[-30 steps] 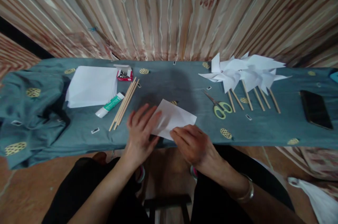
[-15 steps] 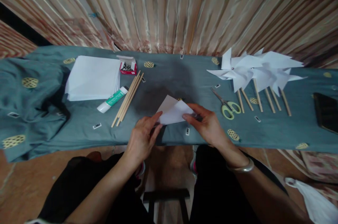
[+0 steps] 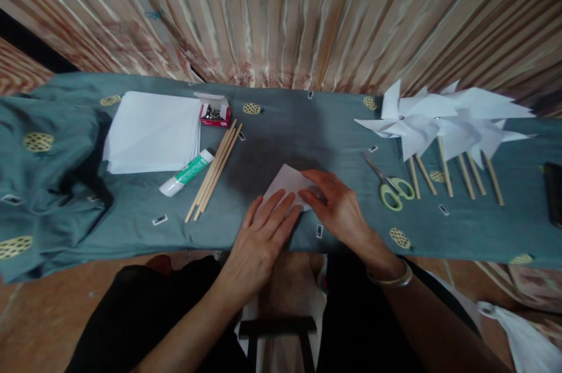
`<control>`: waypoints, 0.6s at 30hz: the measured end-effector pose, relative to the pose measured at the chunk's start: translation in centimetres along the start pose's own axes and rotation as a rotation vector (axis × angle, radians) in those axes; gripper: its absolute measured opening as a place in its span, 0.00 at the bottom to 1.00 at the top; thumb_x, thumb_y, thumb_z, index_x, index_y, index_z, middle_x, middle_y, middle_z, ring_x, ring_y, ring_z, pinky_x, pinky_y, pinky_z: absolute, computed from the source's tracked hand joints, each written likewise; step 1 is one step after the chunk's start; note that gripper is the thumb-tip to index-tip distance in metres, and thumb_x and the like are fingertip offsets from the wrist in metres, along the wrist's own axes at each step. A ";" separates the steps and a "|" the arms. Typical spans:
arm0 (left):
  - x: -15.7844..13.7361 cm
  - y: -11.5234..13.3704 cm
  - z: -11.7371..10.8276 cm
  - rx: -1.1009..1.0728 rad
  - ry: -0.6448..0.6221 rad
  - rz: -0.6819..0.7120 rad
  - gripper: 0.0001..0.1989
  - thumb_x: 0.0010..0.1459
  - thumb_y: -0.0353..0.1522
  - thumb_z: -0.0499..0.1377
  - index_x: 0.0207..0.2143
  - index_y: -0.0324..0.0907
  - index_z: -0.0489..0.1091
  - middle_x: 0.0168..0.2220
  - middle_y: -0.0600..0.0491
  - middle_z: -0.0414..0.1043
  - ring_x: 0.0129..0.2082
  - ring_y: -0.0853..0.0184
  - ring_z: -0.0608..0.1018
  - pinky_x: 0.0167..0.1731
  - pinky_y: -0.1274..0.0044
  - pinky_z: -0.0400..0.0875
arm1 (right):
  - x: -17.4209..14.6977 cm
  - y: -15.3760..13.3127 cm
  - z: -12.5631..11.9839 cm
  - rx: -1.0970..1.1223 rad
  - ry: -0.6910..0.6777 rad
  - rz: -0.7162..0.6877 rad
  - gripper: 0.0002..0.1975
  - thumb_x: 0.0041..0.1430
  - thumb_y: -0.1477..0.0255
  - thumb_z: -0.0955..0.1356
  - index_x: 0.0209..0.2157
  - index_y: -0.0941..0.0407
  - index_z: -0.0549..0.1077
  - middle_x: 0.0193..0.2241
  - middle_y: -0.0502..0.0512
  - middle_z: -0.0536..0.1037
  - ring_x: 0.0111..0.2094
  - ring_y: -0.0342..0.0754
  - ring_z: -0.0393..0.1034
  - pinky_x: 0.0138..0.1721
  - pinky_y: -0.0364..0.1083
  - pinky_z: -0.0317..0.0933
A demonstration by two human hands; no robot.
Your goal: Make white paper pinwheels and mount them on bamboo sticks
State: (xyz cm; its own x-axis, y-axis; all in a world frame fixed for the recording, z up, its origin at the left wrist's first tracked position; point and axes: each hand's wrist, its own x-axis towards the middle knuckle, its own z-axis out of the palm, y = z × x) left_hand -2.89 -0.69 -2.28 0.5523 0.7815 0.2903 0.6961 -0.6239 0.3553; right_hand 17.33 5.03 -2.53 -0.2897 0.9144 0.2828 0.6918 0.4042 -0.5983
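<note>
Head view: white paper sheet [image 3: 284, 177] lies on the teal tablecloth [image 3: 281, 121], near edge, between wooden sticks [image 3: 211, 171] and scissors [image 3: 387, 181]. Left hand [image 3: 259, 244] flat on its near-left part, fingers extended. Right hand [image 3: 345, 209] has thumb and forefinger narrowly parted at its right side; can't tell if pinching. Probably light, thin, easily creased; best held by edges or corners.

Left hand [image 3: 259, 238] laid palm down, its fingers [image 3: 272, 209] stretched forward and slightly spread, right hand [image 3: 340, 206] turned inward, thumb [image 3: 312, 201] and forefinger [image 3: 319, 178] held apart, both forearms [image 3: 197, 314] bared and angled toward each other.
</note>
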 end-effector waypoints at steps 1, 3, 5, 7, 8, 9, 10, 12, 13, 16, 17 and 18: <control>0.0 0.2 0.3 0.008 -0.031 -0.002 0.23 0.67 0.28 0.48 0.63 0.39 0.57 0.63 0.43 0.64 0.68 0.56 0.58 0.64 0.56 0.55 | 0.1 0.0 0.1 -0.008 0.002 -0.017 0.15 0.64 0.70 0.65 0.52 0.54 0.72 0.47 0.59 0.80 0.49 0.55 0.74 0.51 0.56 0.69; 0.0 0.5 0.7 0.021 -0.078 -0.021 0.23 0.68 0.32 0.49 0.64 0.37 0.56 0.64 0.42 0.62 0.68 0.55 0.58 0.64 0.55 0.55 | 0.2 0.0 0.2 -0.032 0.003 -0.036 0.15 0.65 0.70 0.65 0.52 0.55 0.72 0.47 0.60 0.79 0.49 0.55 0.74 0.51 0.56 0.69; 0.1 0.5 0.8 0.030 -0.110 -0.031 0.26 0.67 0.36 0.51 0.64 0.35 0.56 0.65 0.39 0.61 0.68 0.53 0.58 0.64 0.55 0.56 | 0.2 0.0 0.2 -0.060 -0.002 -0.047 0.15 0.65 0.70 0.64 0.52 0.55 0.72 0.48 0.60 0.79 0.48 0.55 0.73 0.50 0.56 0.69; 0.2 0.4 0.8 0.041 -0.132 -0.033 0.28 0.66 0.39 0.52 0.64 0.33 0.56 0.65 0.38 0.60 0.68 0.52 0.58 0.63 0.56 0.58 | 0.3 -0.1 0.1 -0.083 -0.006 -0.063 0.14 0.66 0.70 0.64 0.51 0.56 0.72 0.47 0.60 0.79 0.48 0.55 0.73 0.51 0.56 0.69; 0.2 0.4 0.8 0.049 -0.138 -0.032 0.29 0.66 0.39 0.53 0.64 0.33 0.56 0.65 0.38 0.60 0.68 0.52 0.58 0.63 0.56 0.58 | 0.3 -0.1 0.1 -0.092 -0.013 -0.072 0.14 0.66 0.70 0.64 0.51 0.56 0.72 0.47 0.61 0.79 0.48 0.55 0.73 0.51 0.56 0.68; 0.3 0.4 0.8 0.058 -0.141 -0.031 0.29 0.66 0.40 0.53 0.64 0.33 0.56 0.65 0.38 0.60 0.67 0.51 0.59 0.63 0.56 0.59 | 0.3 -0.2 0.1 -0.101 -0.020 -0.083 0.14 0.66 0.70 0.63 0.51 0.57 0.72 0.48 0.61 0.78 0.48 0.55 0.73 0.51 0.56 0.68; 0.3 0.3 0.8 0.069 -0.141 -0.028 0.30 0.65 0.40 0.53 0.64 0.32 0.56 0.65 0.38 0.60 0.67 0.50 0.59 0.62 0.56 0.59 | 0.4 -0.2 0.0 -0.111 -0.023 -0.093 0.14 0.67 0.70 0.63 0.51 0.58 0.72 0.48 0.62 0.78 0.48 0.55 0.73 0.50 0.56 0.69; 0.3 0.3 0.8 0.090 -0.138 -0.017 0.31 0.65 0.41 0.54 0.63 0.32 0.56 0.65 0.37 0.60 0.67 0.49 0.60 0.62 0.56 0.60 | 0.3 -0.3 0.1 -0.136 -0.026 -0.112 0.14 0.67 0.70 0.63 0.51 0.57 0.72 0.48 0.62 0.78 0.48 0.55 0.73 0.50 0.56 0.69; 0.3 0.4 0.8 0.099 -0.138 -0.013 0.31 0.64 0.41 0.55 0.63 0.31 0.56 0.65 0.37 0.61 0.66 0.49 0.60 0.61 0.56 0.60 | 0.3 -0.3 0.2 -0.152 -0.026 -0.115 0.14 0.67 0.70 0.62 0.51 0.56 0.72 0.48 0.61 0.78 0.48 0.55 0.73 0.51 0.55 0.69; 0.4 0.4 0.9 0.124 -0.144 -0.009 0.33 0.63 0.42 0.56 0.63 0.30 0.56 0.64 0.36 0.61 0.66 0.48 0.61 0.61 0.56 0.60 | -0.2 -0.5 0.5 -0.205 -0.028 -0.097 0.15 0.67 0.69 0.62 0.53 0.51 0.71 0.52 0.59 0.75 0.51 0.55 0.70 0.53 0.56 0.67; 0.4 0.5 0.9 0.131 -0.148 -0.007 0.34 0.63 0.42 0.57 0.63 0.30 0.56 0.65 0.36 0.60 0.66 0.48 0.61 0.61 0.56 0.60 | -0.5 -0.5 0.7 -0.228 -0.030 -0.092 0.15 0.67 0.68 0.63 0.53 0.51 0.70 0.54 0.61 0.74 0.54 0.56 0.69 0.55 0.56 0.65; 0.4 0.5 0.9 0.137 -0.152 -0.003 0.34 0.62 0.43 0.57 0.63 0.30 0.56 0.65 0.36 0.60 0.66 0.48 0.61 0.61 0.56 0.60 | -0.8 -0.5 0.8 -0.252 -0.032 -0.089 0.17 0.67 0.67 0.63 0.54 0.53 0.70 0.56 0.63 0.72 0.57 0.58 0.67 0.56 0.58 0.64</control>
State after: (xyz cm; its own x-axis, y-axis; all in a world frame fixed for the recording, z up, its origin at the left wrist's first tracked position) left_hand -1.95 -0.70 -2.77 0.6055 0.7819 0.1483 0.7481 -0.6228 0.2292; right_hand 16.74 4.12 -3.04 -0.3750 0.8774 0.2994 0.8044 0.4685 -0.3654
